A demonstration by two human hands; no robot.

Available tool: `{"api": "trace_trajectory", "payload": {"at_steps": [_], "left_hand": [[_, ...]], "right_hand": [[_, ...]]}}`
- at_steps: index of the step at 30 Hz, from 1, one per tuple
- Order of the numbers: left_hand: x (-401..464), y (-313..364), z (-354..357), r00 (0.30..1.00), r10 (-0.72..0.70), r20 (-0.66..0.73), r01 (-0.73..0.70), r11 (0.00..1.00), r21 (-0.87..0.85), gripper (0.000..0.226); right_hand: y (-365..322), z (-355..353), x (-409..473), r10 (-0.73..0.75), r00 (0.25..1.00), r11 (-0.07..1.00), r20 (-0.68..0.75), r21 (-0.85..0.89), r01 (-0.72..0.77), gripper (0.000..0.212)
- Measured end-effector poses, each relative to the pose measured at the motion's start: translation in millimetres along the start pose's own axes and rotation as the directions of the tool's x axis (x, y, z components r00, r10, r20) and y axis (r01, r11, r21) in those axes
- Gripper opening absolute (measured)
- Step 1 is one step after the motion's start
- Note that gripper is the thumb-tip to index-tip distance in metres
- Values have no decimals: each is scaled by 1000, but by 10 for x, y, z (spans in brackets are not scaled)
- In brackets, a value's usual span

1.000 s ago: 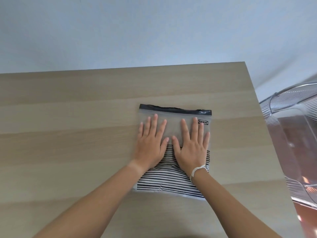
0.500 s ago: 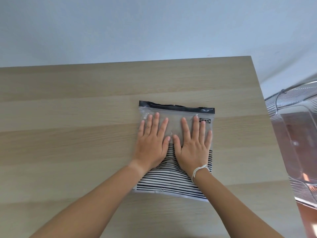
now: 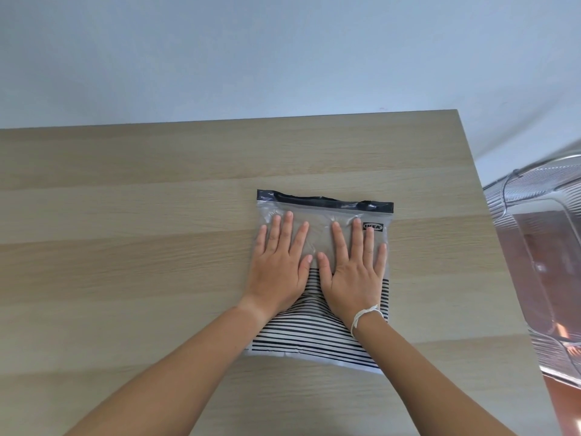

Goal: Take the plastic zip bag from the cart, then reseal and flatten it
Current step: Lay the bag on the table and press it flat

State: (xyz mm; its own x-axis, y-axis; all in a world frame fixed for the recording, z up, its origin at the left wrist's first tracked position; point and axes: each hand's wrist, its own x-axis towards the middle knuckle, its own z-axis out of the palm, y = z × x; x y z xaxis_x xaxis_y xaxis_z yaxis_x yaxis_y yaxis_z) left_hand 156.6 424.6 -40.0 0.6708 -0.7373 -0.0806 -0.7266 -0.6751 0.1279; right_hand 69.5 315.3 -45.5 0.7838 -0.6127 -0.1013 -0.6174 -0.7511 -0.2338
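Pressing flat, fingers spread wide, the left hand (image 3: 279, 269) and right hand (image 3: 353, 272) lie side by side on the zip bag (image 3: 320, 341), its dark seal strip (image 3: 323, 201) at twelve o'clock, on the table (image 3: 125, 247).

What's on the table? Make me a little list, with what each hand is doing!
table: light wood
bag: plastic zip bag, lying flat, dark strip at far edge, black and white stripes on near half
left hand: palm down on the bag, fingers spread
right hand: palm down on the bag beside the left, thumbs nearly touching
wrist: white string bracelet on right wrist
beside table: clear plastic bin to the right
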Motion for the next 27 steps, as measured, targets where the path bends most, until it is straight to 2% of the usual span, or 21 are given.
{"api": "trace_trajectory", "payload": {"at_steps": [19,27], "left_hand": [[-16,-55,44,999,-17,44,19,999,-33,60],[-34,-110,-23,995,-1,99,6,999,-50,62]], "right_hand": [[30,20,5,-12,999,1000,31,-4,13,63],[62,-76,-2,-47,993,999,111,0,47,68]]}}
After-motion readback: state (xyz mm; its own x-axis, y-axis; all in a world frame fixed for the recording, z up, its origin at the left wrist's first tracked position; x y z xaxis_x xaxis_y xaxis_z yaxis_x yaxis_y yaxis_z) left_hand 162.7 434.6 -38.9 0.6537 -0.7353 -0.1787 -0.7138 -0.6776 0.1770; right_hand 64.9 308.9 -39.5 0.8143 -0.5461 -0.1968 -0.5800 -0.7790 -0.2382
